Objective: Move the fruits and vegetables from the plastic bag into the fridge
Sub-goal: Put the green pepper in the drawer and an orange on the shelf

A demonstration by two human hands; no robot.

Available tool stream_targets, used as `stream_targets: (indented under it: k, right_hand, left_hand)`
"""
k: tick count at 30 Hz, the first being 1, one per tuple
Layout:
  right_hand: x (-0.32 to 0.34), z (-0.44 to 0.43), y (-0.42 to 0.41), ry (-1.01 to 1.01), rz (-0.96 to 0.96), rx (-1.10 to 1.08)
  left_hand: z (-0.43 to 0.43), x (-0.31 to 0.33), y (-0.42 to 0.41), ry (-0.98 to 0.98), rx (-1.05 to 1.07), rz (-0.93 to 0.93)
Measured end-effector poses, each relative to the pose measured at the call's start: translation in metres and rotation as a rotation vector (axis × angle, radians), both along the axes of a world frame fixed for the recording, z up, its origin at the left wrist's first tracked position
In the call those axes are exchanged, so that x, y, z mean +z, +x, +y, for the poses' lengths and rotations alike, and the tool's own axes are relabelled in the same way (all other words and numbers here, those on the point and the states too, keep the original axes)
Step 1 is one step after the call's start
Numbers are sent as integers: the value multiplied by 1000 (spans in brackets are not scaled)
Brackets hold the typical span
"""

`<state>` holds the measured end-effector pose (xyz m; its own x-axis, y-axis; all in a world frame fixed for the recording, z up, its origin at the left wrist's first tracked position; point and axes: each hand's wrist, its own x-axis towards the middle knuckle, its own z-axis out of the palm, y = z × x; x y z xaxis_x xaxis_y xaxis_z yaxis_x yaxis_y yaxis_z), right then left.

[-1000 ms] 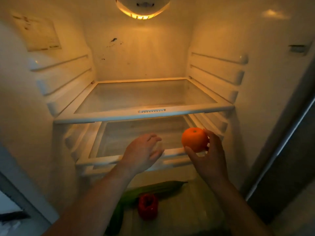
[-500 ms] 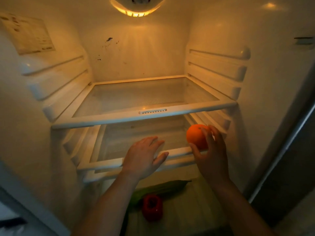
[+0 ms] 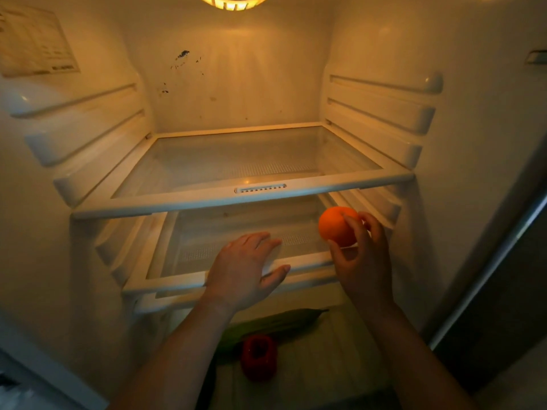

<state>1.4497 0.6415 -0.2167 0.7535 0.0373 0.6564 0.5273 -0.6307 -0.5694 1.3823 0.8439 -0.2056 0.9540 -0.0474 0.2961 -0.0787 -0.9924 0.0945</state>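
Just inside the fridge [image 3: 236, 99], the right hand [image 3: 362, 261] pinches an orange [image 3: 337, 226] in its fingertips above the lower shelf [image 3: 165, 281] near its front-right corner. Bare glass lies at nine o'clock of the fruit, where the left hand [image 3: 245, 270], fingers spread, lies over the rim.

An orange [image 3: 337, 226] is gripped by the right hand [image 3: 364, 261] at the right end of the lower shelf [image 3: 177, 280], just above its front rim and beneath the upper shelf [image 3: 189, 204]. The left hand [image 3: 242, 273] is spread flat, fingers straight, over the middle of that rim, though contact cannot be told. On the floor of the fridge [image 3: 236, 84], a red pepper [image 3: 259, 356] is seen just in front of a long green cucumber [image 3: 275, 323], and the lamp [image 3: 233, 2] overhead is lit.
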Motion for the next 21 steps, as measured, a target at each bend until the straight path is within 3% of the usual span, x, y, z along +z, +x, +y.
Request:
stream_targets:
  k: [11,15,17,21]
  right_hand:
    - [6,-6,2,28,-3,-2]
    - [-7,-16,-36,84,93,124]
    - [-16,-21,-63,162,228,223]
    - [-33,-28,-106,132,359,204]
  left_hand:
    - [-2,3,1,77,-21,-5]
    - [-4,6,-3,35,-17,2]
    - [-5,6,-8,22,-18,15]
    - [-1,-6,-37,86,-59,23]
